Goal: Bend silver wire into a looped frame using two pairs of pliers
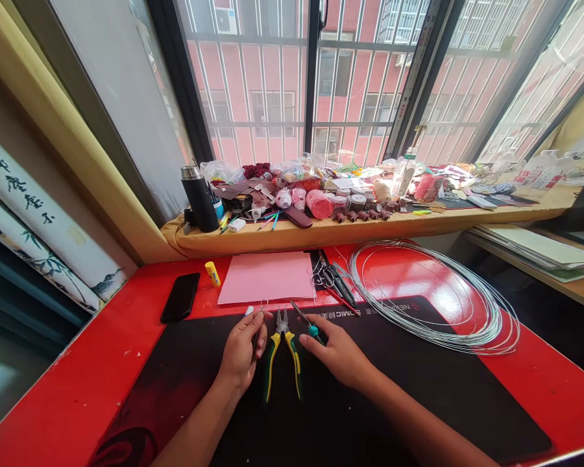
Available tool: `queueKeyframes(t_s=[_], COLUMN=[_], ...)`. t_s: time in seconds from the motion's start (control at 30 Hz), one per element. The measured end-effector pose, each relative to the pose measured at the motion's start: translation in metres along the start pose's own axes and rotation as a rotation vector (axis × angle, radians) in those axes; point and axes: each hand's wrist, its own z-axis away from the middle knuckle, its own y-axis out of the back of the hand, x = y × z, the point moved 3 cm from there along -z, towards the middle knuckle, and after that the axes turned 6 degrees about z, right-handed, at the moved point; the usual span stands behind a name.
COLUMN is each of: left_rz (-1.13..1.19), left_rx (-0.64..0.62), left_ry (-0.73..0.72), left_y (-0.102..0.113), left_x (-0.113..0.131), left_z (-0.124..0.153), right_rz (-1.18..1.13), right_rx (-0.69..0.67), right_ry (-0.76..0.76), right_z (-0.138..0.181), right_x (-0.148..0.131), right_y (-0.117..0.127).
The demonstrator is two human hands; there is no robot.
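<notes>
My left hand (243, 347) rests on the black desk mat (418, 383), fingers closed round a thin piece of wire with a small loop (263, 303) at its top. Green-and-yellow pliers (283, 353) lie on the mat between my hands. My right hand (338, 353) lies just right of the pliers, its fingertips on the teal handle of small needle-nose pliers (305, 322); the grip is partly hidden.
A big coil of silver wire (433, 295) lies at right on the red table (78, 389). Pink paper (267, 277), scissors (333, 279), a black phone (180, 297) and a yellow glue stick (213, 273) sit behind. The windowsill holds a black flask (199, 198) and craft clutter.
</notes>
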Motion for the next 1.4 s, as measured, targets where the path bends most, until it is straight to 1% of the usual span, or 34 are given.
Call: queueKeyframes(t_s=[0.03, 0.13, 0.23, 0.3, 0.43, 0.57, 0.67, 0.73, 0.8, 0.87, 0.97, 1.1, 1.23, 1.4], left_rz=[0.022, 0.055, 0.044, 0.020, -0.033, -0.045, -0.031, -0.015, 0.007, 0.030, 0.074, 0.075, 0.050, -0.003], left_rx=[0.006, 0.014, 0.008, 0.006, 0.008, 0.004, 0.012, 0.023, 0.025, 0.038, 0.069, 0.025, 0.026, 0.033], left_ry=[0.002, 0.018, 0.030, 0.034, 0.043, 0.049, 0.037, 0.046, 0.056, 0.025, -0.049, -0.041, -0.034, -0.004], left_y=[0.000, 0.001, 0.001, 0.003, 0.007, 0.008, 0.007, 0.007, 0.006, 0.006, 0.006, 0.002, 0.002, 0.004], left_x=[0.001, 0.001, -0.002, -0.004, -0.008, -0.008, -0.005, -0.004, -0.005, -0.004, -0.001, 0.002, 0.004, 0.000], left_z=[-0.001, -0.002, -0.003, -0.004, -0.006, -0.007, -0.007, -0.006, -0.006, -0.007, -0.007, -0.007, -0.007, -0.007], right_rz=[0.101, 0.332, 0.533, 0.640, 0.755, 0.778, 0.661, 0.499, 0.326, 0.189, 0.061, -0.041, -0.172, -0.289], right_rx=[0.047, 0.096, 0.110, 0.120, 0.139, 0.141, 0.187, 0.230, 0.235, 0.175, 0.058, -0.021, -0.069, -0.110], right_ry=[0.002, -0.020, -0.038, -0.015, 0.024, 0.034, 0.085, 0.135, 0.165, 0.149, 0.155, 0.170, 0.205, 0.121], right_z=[-0.001, -0.003, -0.007, -0.009, -0.014, -0.019, -0.020, -0.020, -0.019, -0.020, -0.024, -0.031, -0.036, -0.036], right_x=[0.002, 0.010, 0.018, 0.022, 0.025, 0.029, 0.029, 0.025, 0.017, 0.007, -0.009, -0.021, -0.023, -0.016], right_y=[0.006, 0.015, 0.016, 0.015, 0.015, 0.018, 0.019, 0.018, 0.014, 0.007, -0.011, -0.034, -0.050, -0.061])
